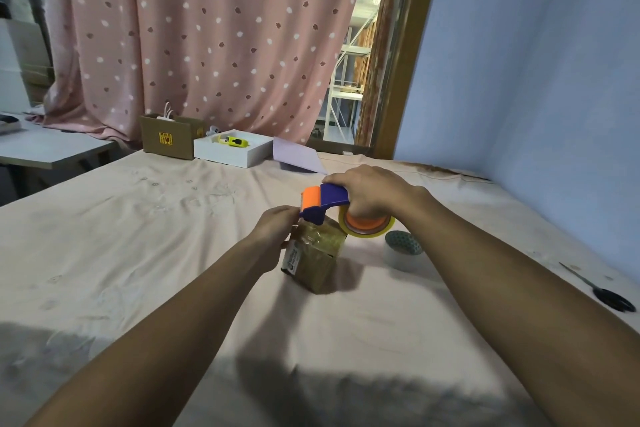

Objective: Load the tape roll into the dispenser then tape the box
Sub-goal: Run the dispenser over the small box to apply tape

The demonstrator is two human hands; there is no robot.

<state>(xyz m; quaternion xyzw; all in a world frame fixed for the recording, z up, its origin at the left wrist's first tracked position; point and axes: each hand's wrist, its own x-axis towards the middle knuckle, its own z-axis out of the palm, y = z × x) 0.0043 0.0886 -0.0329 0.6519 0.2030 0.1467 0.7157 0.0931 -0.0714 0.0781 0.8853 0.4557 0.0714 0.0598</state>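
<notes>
A small brown cardboard box (313, 262) stands on the pink cloth-covered table (156, 253), its top covered with shiny clear tape. My right hand (372, 192) grips a blue and orange tape dispenser (320, 201) whose front end rests on the box's far top edge. A yellowish tape roll (367, 229) sits on the dispenser's orange hub, under my right hand. My left hand (275, 232) holds the box's left side, fingers up by the dispenser's front end.
A second roll of tape (403, 250) stands just right of the box. Black scissors (602, 293) lie near the right edge. At the back are a brown carton (169, 140), a white tray (232, 151) with a yellow tool, and a sheet of paper (298, 156).
</notes>
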